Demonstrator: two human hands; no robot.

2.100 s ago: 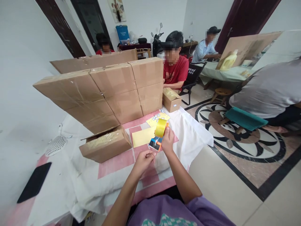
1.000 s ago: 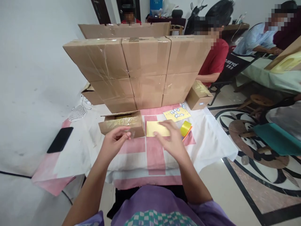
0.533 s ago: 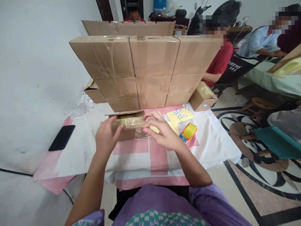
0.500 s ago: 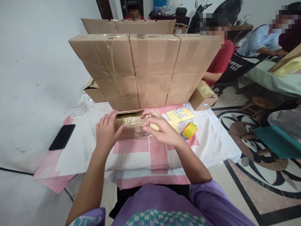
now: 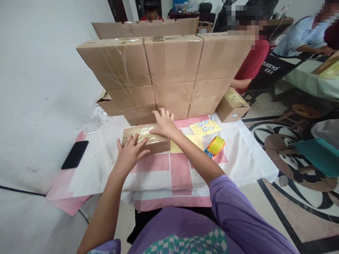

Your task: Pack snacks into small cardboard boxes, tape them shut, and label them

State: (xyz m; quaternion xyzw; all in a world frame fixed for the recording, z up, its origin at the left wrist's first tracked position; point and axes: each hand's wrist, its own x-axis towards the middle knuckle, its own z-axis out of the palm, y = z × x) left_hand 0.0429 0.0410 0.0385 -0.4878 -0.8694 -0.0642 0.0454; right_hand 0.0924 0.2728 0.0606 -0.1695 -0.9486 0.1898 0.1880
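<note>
A small cardboard box (image 5: 156, 143) lies on the pink-and-white cloth (image 5: 182, 169), its top covered in shiny tape. My left hand (image 5: 129, 153) rests flat on its near left corner, fingers spread. My right hand (image 5: 164, 123) lies open on the far right part of its top, fingers stretched toward the stacked boxes. A yellow tape roll in an orange and blue dispenser (image 5: 215, 145) lies on the cloth to the right, untouched. A plain yellow sheet (image 5: 192, 141) lies between box and dispenser.
A wall of stacked cardboard boxes (image 5: 172, 70) stands behind the small box. A yellow sheet with small white stickers (image 5: 206, 126), another small box (image 5: 233, 105), a black phone (image 5: 74, 159) and a white perforated disc (image 5: 92, 125) lie around. Other people sit behind and to the right.
My right hand put the tape dispenser down on the cloth. Both hands moved to the small box, closed its raised flap and now press flat on its top.
</note>
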